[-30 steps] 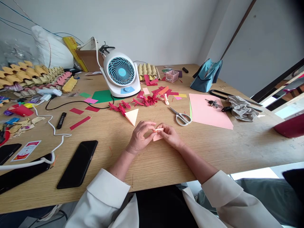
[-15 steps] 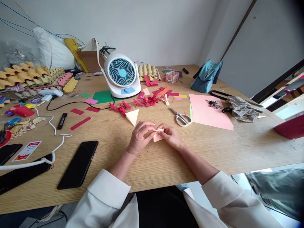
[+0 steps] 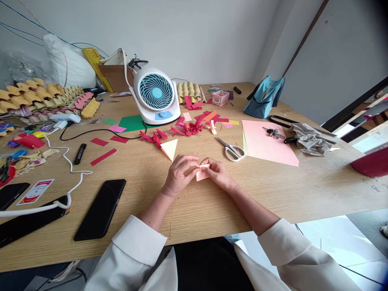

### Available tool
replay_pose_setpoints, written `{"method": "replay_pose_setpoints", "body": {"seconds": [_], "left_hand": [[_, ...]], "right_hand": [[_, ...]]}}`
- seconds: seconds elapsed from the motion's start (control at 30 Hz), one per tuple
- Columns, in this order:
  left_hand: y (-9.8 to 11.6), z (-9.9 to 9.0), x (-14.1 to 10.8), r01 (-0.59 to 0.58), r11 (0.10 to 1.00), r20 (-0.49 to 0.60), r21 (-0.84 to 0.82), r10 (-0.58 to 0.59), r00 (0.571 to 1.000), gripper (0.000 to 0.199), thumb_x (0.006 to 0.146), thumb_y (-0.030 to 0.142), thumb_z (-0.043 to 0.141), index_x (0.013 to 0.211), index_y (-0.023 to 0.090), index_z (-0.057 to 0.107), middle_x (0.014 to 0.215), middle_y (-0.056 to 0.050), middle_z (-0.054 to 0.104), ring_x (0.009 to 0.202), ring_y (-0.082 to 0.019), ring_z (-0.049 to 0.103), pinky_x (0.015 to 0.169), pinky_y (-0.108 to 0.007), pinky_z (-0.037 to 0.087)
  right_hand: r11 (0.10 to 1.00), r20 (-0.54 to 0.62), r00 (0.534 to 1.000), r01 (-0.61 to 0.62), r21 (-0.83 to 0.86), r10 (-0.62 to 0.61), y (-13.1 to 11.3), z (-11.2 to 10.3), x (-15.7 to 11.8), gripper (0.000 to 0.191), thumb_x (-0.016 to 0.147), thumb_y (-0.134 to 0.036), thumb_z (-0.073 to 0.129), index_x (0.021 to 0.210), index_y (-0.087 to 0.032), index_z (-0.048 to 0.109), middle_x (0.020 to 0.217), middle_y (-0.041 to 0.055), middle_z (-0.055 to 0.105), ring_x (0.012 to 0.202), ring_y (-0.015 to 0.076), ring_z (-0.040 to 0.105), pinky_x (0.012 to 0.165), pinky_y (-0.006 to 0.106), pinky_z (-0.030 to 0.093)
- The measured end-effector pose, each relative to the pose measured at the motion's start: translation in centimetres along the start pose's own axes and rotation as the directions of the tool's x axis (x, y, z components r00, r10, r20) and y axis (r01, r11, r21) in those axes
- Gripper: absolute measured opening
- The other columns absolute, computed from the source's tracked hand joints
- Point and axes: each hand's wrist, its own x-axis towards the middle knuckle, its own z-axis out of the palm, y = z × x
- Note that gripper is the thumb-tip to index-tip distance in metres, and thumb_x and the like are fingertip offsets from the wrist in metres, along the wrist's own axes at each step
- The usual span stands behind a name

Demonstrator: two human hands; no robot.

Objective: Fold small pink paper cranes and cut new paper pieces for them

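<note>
A small piece of pale pink paper [image 3: 201,175] is pinched between my two hands above the front middle of the table. My left hand [image 3: 181,174] grips its upper left edge with thumb and fingertips. On the right side, my right hand [image 3: 218,173] holds the same piece, fingers closed and partly covering it. Just beyond my left hand lies a cream paper triangle [image 3: 169,149], touching crumpled red paper pieces [image 3: 153,138]. Scissors [image 3: 233,151] with white handles rest beyond my right hand, beside a stack of pink paper sheets [image 3: 269,147].
A white fan [image 3: 157,95] stands at the back, near egg trays [image 3: 189,89]. A phone [image 3: 100,209] and a black marker [image 3: 80,154] lie to the left. Keys [image 3: 274,133] rest on the pink sheets; a blue bag [image 3: 264,99] stands behind them.
Both hands keep their pinch on the paper, almost unmoved. The greyish-green clothed shape at the lower right has left the view, uncovering the floor there.
</note>
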Motion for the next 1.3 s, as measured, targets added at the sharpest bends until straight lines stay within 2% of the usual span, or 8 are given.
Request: {"method": "replay_pose_setpoints", "body": {"seconds": [0.87, 1.3], "left_hand": [[0.14, -0.02, 0.08, -0.012, 1.000, -0.008, 0.003, 0.012, 1.000, 0.005, 0.086, 0.022, 0.069, 0.089, 0.021, 0.064, 0.102, -0.006, 0.071, 0.098, -0.019, 0.064, 0.089, -0.036, 0.052], [0.23, -0.01, 0.11, -0.004, 1.000, -0.001, -0.015, 0.004, 1.000, 0.005, 0.087, 0.023, 0.068, 0.090, 0.022, 0.064, 0.102, -0.006, 0.071, 0.098, -0.020, 0.064, 0.089, -0.037, 0.052]], "right_hand": [[1.000, 0.009, 1.000, -0.010, 0.029, 0.009, 0.25, -0.08, -0.12, 0.041, 0.080, -0.059, 0.065, 0.081, -0.018, 0.059, 0.070, -0.0008, 0.055, 0.063, 0.0129, 0.047, 0.058, 0.025, 0.037], [1.000, 0.015, 1.000, -0.003, -0.012, 0.003, 0.10, -0.15, -0.17, 0.042, 0.082, -0.060, 0.062, 0.082, -0.018, 0.059, 0.070, -0.0010, 0.054, 0.063, 0.0131, 0.047, 0.059, 0.025, 0.037]]}}
